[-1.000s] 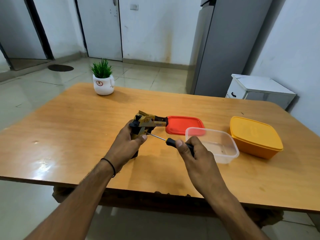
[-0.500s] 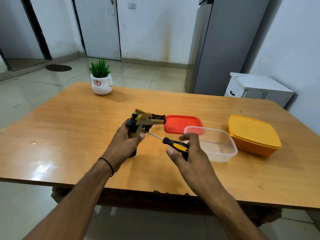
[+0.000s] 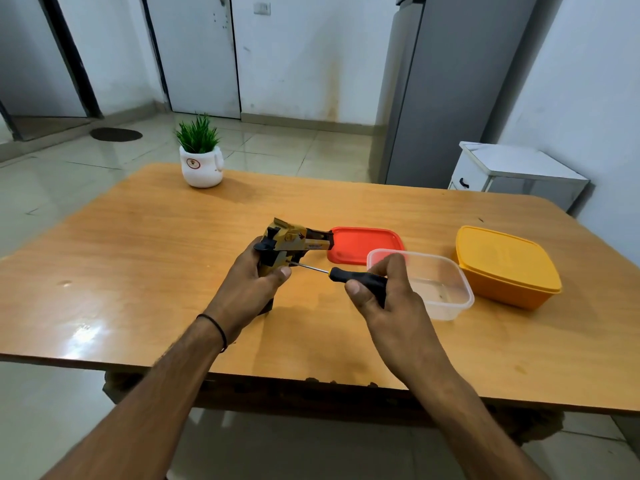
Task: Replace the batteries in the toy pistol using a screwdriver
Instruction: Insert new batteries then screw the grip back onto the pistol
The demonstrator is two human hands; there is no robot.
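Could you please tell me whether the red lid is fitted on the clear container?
No, the red lid lies flat on the table behind the clear container, which stands open.

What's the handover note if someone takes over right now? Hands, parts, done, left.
Left hand: grips the toy pistol, butt resting on the table.
Right hand: holds the screwdriver by its handle, tip against the pistol's grip beside the left thumb.
Nearby: open clear tub, its red lid flat behind it, closed yellow box to the right.
Done: driver seated on the pistol.
No loose screw, cover or batteries can be seen.
Left: take out the screw, open the compartment, swap batteries, close and screw shut.
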